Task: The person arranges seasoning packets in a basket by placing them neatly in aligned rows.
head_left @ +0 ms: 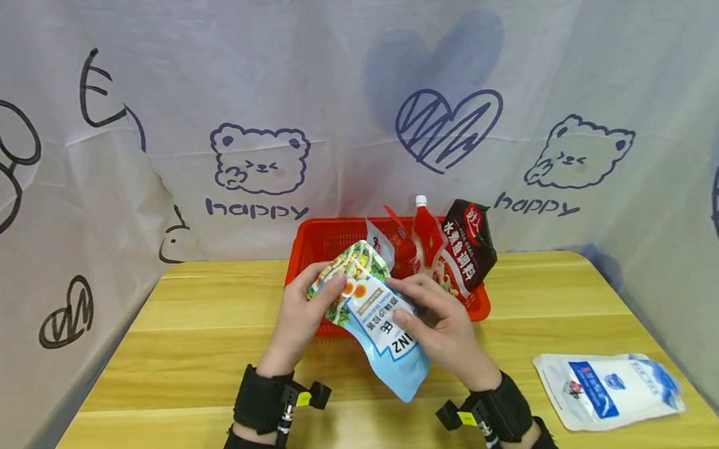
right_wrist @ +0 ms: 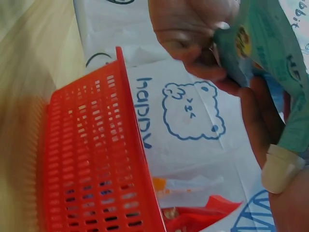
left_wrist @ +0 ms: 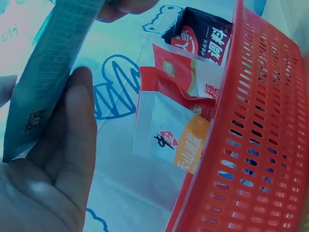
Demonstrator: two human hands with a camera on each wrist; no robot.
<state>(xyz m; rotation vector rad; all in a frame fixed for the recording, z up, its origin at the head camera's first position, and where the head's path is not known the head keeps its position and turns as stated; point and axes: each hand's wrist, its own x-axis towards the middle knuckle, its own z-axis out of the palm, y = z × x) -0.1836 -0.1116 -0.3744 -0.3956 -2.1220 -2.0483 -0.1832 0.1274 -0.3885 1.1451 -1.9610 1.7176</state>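
Both hands hold a light-blue salad dressing pouch [head_left: 375, 317] with a green food picture, above the front of a red basket [head_left: 315, 243]. My left hand [head_left: 303, 314] pinches its picture end, thumb on the front, fingers behind. At the other end my right hand [head_left: 445, 321] grips the edge, thumb on the printed face. In the left wrist view the pouch's back [left_wrist: 53, 72] carries a small printed code. A white cap [right_wrist: 280, 169] shows beside the pouch in the right wrist view; the head view hides it.
Inside the basket stand a black-and-red seasoning packet [head_left: 469, 243], a red pouch with white cap [head_left: 426, 231], and a clear-and-white packet [left_wrist: 166, 133]. A white-and-blue bag [head_left: 610, 389] lies on the wooden table [head_left: 191, 366] at right. A drawn-on cloth [head_left: 341, 84] hangs behind.
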